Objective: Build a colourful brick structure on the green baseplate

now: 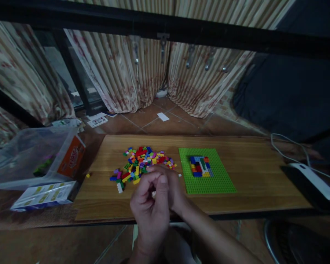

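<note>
My left hand (150, 205) and my right hand (173, 187) meet above the near edge of a wooden table (253, 172), fingers curled together around a small pale brick that barely shows between them. Just beyond them lies a pile of small coloured bricks (143, 163). To the right of the pile is a green baseplate (211, 179) with a low block of blue, red, grey and yellow bricks (200, 166) built on it.
A clear plastic bag with an orange label (71, 157) and a printed box (44, 194) lie at the left. A white device (315, 181) with a cable sits at the right edge. Striped curtains hang behind, above a tiled floor.
</note>
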A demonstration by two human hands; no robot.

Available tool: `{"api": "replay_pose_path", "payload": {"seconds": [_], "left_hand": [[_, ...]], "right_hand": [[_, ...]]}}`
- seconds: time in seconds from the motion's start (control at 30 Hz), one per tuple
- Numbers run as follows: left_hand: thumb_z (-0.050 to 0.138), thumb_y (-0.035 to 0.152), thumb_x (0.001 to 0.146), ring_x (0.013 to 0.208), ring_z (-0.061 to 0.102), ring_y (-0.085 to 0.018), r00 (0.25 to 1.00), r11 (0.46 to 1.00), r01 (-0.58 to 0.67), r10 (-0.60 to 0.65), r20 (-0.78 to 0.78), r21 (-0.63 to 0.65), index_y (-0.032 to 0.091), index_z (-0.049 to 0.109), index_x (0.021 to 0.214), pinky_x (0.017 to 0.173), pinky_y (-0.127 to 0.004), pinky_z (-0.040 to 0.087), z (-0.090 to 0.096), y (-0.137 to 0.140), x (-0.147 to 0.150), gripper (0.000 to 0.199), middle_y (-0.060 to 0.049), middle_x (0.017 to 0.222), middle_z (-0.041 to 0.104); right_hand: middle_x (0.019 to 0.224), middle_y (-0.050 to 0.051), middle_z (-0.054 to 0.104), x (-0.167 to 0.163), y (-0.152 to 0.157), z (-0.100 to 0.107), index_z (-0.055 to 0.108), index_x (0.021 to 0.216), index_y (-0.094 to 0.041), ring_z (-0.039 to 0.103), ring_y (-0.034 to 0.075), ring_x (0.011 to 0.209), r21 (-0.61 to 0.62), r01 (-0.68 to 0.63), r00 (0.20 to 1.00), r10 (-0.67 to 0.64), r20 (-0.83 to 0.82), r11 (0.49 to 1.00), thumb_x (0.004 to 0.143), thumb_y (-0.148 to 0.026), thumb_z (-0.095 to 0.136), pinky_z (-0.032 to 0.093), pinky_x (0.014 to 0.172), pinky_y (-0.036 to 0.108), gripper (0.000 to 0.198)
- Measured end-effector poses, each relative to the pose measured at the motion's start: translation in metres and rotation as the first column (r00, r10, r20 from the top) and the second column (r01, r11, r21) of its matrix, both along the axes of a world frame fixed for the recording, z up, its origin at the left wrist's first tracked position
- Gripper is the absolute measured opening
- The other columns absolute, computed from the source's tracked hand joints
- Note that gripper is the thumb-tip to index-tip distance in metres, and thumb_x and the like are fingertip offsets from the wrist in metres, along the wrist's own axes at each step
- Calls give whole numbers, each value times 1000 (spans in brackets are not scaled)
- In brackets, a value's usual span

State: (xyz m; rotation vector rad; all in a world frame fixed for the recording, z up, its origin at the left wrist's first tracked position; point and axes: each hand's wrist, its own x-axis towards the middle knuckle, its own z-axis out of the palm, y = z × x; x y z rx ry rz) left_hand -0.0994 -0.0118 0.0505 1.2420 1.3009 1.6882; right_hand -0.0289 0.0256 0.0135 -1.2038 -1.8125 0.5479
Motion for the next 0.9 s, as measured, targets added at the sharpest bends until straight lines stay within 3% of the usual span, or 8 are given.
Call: {"api": "replay_pose_path", "payload": {"seconds": [0.07,0.13,0.2,0.3,0.47,0.67,0.9], "left_hand": [[59,32,85,62,55,-9,996,995,82,-84,-39,-54,17,63,83,59,-19,45,-2,1,1,16,2,67,60],[57,33,86,67,58,-10,979,973,174,-188,-78,-154,17,63,91,63,-20,47,-9,5,6,18,1,72,62],[54,35,87,70,60,-11,944,923,247,-298,-141,-296,19,61,104,66,-22,48,-20,9,18,24,-1,82,65],[52,34,86,72,60,-13,859,831,263,-433,-273,-489,20,55,121,70,-27,50,-40,12,44,38,-5,102,66],[48,26,84,82,63,-15,770,764,274,-539,-343,-584,17,47,132,81,-30,50,-59,23,78,49,-10,116,63],[45,24,84,100,64,-20,719,718,257,-589,-368,-647,16,46,135,91,-33,48,-56,39,89,52,-9,111,67],[42,20,84,102,63,-23,621,752,257,-610,-493,-606,16,45,137,93,-37,47,-56,39,97,54,-11,111,67]], "right_hand": [[92,4,69,42,6,-3,68,99,-21,65,16,83,-79,115,984,-124,-130,990,86,-21,54,54,73,28,19],[97,6,69,84,8,-12,68,102,-21,66,17,87,-115,195,969,-209,-131,974,86,-24,55,54,76,31,21],[102,8,69,118,7,-25,67,107,-20,66,19,89,-105,311,942,-321,-95,945,86,-27,55,54,79,35,25],[106,8,70,146,5,-40,66,111,-23,66,21,94,-58,351,935,-353,-34,935,86,-30,55,52,85,41,29],[109,6,70,149,11,-46,68,110,-28,58,23,111,57,332,937,-336,94,942,86,-26,57,46,96,48,27],[107,4,72,151,14,-51,68,112,-30,55,24,117,72,302,938,-310,155,951,85,-23,59,43,99,50,29],[109,4,72,162,11,-54,68,113,-30,52,24,123,52,266,951,-271,146,962,87,-22,57,43,100,51,29]]}}
